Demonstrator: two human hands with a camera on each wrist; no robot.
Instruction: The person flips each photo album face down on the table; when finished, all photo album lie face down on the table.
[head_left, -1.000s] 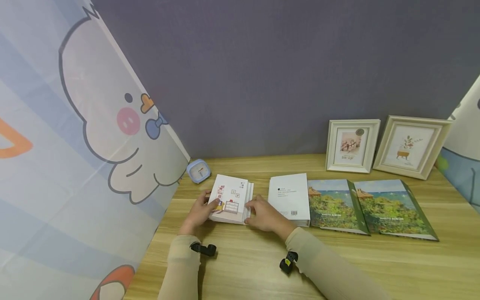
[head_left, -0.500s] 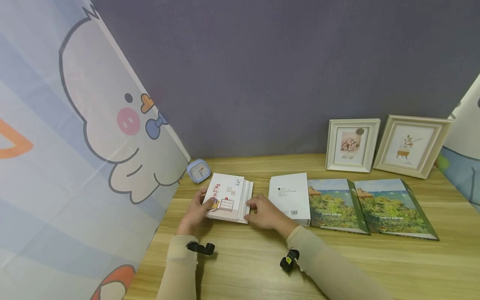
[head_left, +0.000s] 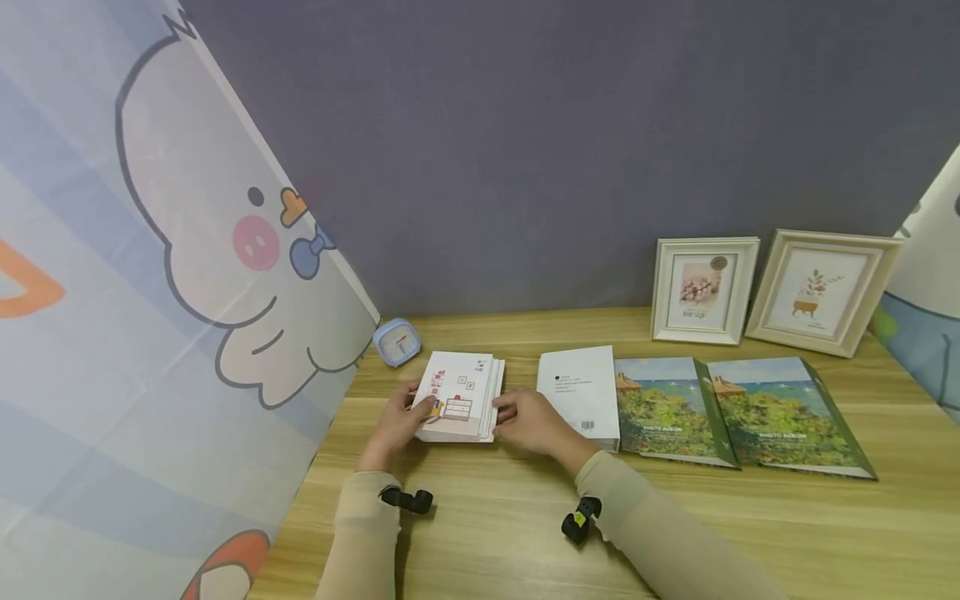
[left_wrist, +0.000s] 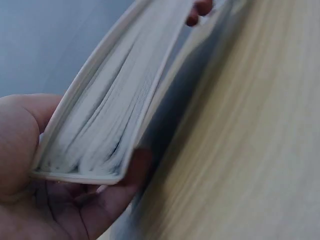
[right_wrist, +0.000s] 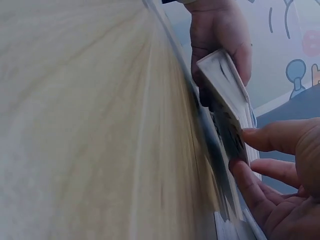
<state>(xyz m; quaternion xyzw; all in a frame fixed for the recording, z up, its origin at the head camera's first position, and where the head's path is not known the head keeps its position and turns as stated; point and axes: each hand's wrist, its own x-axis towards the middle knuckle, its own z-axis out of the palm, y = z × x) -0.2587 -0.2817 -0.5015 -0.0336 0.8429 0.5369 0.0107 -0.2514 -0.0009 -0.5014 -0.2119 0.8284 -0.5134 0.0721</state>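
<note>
A thick white photo album (head_left: 453, 393), its cover printed with a room drawing, is held between both hands. My left hand (head_left: 393, 427) grips its left side, thumb on the front cover and fingers underneath. Along the opposite edge my right hand (head_left: 528, 423) pinches the album with thumb and fingertips. In the left wrist view the page block of the album (left_wrist: 102, 115) appears tilted, with its lower edge raised above the table. The right wrist view shows the right thumb (right_wrist: 272, 136) against the album's edge and a fingertip below it.
A second white album (head_left: 577, 392) lies back cover up on the wooden table (head_left: 480, 525), right of my right hand. Beyond it are two green photo albums (head_left: 667, 408), with two picture frames (head_left: 707, 292) standing behind. A blue clock (head_left: 397, 342) sits near the left wall.
The held album shifted left, then slightly back right, its pages fanning at the right side. My left hand moved with it. The right fingers have drawn closer together at its edge.
</note>
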